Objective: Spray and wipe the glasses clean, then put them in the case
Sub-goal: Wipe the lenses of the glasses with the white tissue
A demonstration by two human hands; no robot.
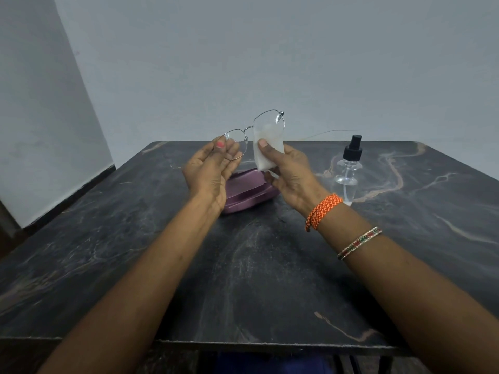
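Note:
Thin silver-framed glasses [249, 128] are held up above the table, tilted with the right lens higher. My left hand [212, 168] pinches the left lens rim between thumb and fingers. My right hand [286, 171] presses a white cloth [267, 147] against the right lens, thumb on top of the cloth. Below both hands a closed purple case [243, 195] lies on the table, partly hidden by them. A clear spray bottle [349, 168] with a black nozzle stands on the table to the right of my right hand.
The dark marble table [256, 265] fills the view, its front edge near the bottom. A grey wall stands behind it, with a white wall and dark floor strip at the left.

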